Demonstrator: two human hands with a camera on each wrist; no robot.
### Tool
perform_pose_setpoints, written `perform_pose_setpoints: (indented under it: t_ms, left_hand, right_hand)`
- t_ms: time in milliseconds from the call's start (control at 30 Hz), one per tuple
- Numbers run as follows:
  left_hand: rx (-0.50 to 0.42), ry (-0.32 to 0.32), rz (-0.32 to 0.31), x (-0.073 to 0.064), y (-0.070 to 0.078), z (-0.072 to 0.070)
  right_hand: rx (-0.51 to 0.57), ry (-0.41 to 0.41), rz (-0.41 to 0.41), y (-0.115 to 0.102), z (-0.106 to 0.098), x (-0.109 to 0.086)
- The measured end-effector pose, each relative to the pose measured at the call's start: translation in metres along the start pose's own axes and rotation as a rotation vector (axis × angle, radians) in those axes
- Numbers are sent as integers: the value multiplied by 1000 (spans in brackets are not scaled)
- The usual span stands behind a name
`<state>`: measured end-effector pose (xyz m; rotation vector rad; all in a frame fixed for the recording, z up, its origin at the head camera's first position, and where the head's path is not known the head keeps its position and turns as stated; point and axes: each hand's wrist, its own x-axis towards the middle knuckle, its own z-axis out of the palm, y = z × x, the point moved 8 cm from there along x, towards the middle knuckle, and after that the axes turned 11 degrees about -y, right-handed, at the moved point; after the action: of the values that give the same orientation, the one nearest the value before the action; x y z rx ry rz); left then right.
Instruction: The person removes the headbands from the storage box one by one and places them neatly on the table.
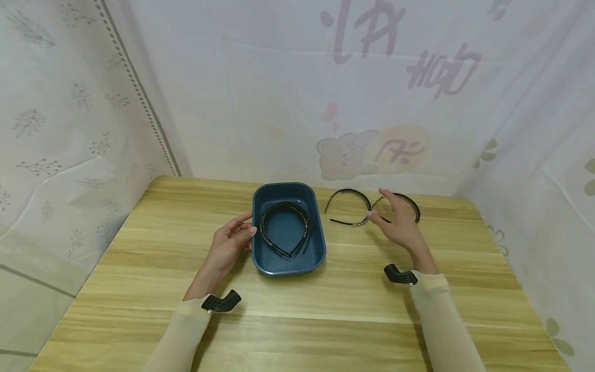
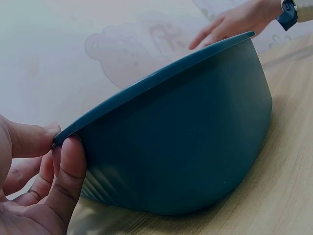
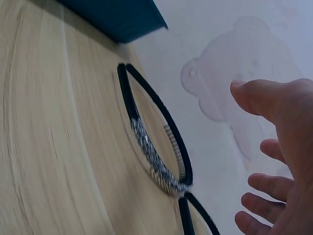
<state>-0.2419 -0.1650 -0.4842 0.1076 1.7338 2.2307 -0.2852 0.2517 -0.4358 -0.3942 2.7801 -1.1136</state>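
Observation:
My left hand pinches the left rim of a dark blue plastic tub, thumb on top and fingers beneath the lip, as the left wrist view shows. Several black toothed headbands lie overlapping inside the tub. To its right on the table is a headband with a sparkly section. A second loose headband lies beyond it, partly covered by my right hand in the head view. That right hand hovers above the two headbands with fingers spread and nothing in its grasp.
Everything stands on a wood-grain table. A pale printed cloth hangs behind the far edge and along both sides. Each wrist carries a black camera mount. The tub's right wall stands close to the nearer loose headband.

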Motion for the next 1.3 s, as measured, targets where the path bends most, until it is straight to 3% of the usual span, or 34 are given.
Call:
perform_pose_setpoints:
  t_ms: [700,1133,1300]
  left_hand:
    - [-3,9,4,1,-1,-1]
    - [-7,4,12,1,-1,0]
    - [-5,6,7,1,-1,0]
  right_hand:
    - [55,-71,-189,-75,37,21]
    - [41,-96,-267,-113,58,35]
    - [49,-137,-258,-123,68,40]
